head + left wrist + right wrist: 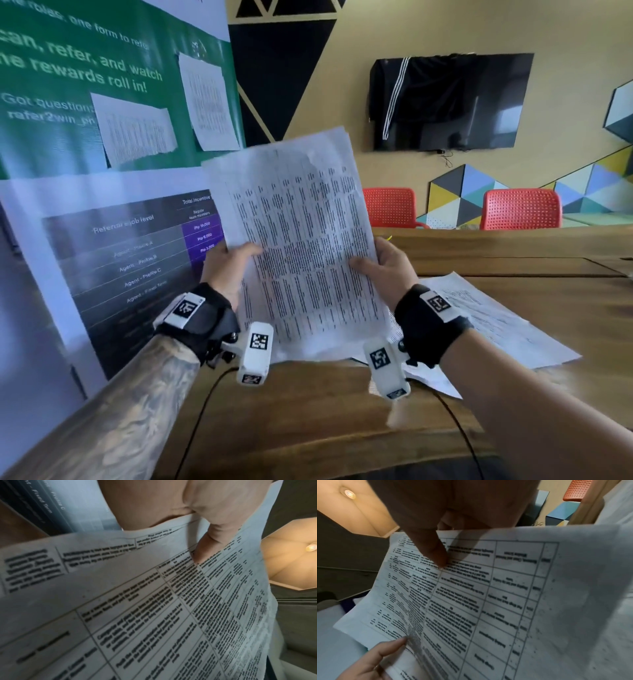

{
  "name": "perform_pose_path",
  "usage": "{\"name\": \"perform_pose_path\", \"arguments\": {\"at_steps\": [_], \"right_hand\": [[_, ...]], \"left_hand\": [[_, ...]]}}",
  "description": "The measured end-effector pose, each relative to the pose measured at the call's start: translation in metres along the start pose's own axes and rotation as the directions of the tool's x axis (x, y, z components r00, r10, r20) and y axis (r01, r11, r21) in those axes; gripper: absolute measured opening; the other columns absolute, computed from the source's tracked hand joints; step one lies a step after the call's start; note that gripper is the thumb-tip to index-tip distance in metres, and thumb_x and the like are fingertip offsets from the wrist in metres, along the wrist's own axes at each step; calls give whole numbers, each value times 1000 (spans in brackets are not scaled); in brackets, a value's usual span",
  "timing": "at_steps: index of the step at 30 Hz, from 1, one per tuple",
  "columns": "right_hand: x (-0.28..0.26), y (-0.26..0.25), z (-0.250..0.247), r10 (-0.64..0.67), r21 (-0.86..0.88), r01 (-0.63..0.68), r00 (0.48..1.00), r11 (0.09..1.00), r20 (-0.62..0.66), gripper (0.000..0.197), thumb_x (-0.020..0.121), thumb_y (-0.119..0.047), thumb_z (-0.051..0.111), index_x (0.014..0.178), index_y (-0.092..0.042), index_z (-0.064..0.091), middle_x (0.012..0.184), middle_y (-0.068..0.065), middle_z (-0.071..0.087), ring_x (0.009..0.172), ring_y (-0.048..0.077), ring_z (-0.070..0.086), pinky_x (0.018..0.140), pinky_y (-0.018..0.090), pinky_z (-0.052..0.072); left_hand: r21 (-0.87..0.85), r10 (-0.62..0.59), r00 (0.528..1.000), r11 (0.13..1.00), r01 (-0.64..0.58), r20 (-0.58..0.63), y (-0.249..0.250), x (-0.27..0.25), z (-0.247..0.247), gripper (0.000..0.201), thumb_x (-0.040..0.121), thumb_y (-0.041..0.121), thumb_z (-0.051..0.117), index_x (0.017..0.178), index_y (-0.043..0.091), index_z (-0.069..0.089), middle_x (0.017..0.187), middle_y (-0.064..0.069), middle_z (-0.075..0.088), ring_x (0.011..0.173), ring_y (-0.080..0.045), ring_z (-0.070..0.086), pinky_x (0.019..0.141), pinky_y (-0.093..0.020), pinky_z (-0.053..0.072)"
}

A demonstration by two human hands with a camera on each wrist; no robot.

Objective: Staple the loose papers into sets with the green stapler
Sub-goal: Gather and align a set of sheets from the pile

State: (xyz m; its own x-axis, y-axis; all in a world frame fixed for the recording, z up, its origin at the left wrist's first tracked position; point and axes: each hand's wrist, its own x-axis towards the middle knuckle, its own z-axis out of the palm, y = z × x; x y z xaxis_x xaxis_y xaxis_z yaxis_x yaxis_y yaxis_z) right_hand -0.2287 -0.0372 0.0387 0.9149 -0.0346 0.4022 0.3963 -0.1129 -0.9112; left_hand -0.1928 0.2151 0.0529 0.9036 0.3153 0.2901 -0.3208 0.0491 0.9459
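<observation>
Papers stand almost upright between both hands in the head view, lifted above the wooden counter, probably so that the edges can be squared before stapling. The left hand pinches the left edge with the thumb in front, and the right hand pinches the right edge in the same way. More loose sheets lie flat on the counter to the right, likely waiting for their own set. I see no green stapler in any view.

From the left wrist, the thumb presses on the printed front of the papers, while the other fingers are hidden behind.

From the right wrist, the right thumb lies on the printed table of the papers, and the left hand holds the opposite edge, keeping the sheets together.
</observation>
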Motion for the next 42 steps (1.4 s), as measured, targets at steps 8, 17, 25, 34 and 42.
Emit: {"name": "perform_pose_path", "arguments": {"at_steps": [8,17,25,34,42], "right_hand": [[-9,26,7,19,-7,-19,1000,1000,-7,34,90,-3,67,121,-15,61,102,-8,73,98,-4,67,96,30,54],[0,31,16,-13,-86,8,998,996,-57,33,89,-1,65,113,-23,57,103,-14,70,101,12,68,96,44,54],[12,19,18,-72,-173,57,994,983,-82,24,94,-5,58,110,-21,55,95,-13,65,83,-4,65,77,27,55],[-2,52,16,121,-268,-91,988,959,99,29,93,-11,62,120,-21,58,113,-2,70,107,19,66,97,46,52],[3,38,7,211,17,-211,977,977,-4,51,83,-33,78,121,-17,48,105,8,72,82,21,73,75,42,57]], "left_hand": [[125,-43,993,992,29,108,-27,-5,-15,25,80,21,78,105,15,76,99,6,77,98,-9,68,79,-24,46],[112,-29,995,994,18,99,-24,-1,-6,17,87,15,71,101,5,71,102,-1,74,99,-12,66,89,-31,42],[115,-55,954,993,22,296,-21,-3,-10,68,68,48,85,101,-9,67,92,2,64,73,-3,57,82,-13,46],[271,-242,899,952,146,365,-45,-33,-24,34,78,40,80,106,29,64,126,10,59,121,-10,58,110,-39,41],[-122,-347,923,922,369,168,-35,-24,-21,47,79,48,80,118,22,71,121,-6,70,91,-33,70,81,-45,55]]}}
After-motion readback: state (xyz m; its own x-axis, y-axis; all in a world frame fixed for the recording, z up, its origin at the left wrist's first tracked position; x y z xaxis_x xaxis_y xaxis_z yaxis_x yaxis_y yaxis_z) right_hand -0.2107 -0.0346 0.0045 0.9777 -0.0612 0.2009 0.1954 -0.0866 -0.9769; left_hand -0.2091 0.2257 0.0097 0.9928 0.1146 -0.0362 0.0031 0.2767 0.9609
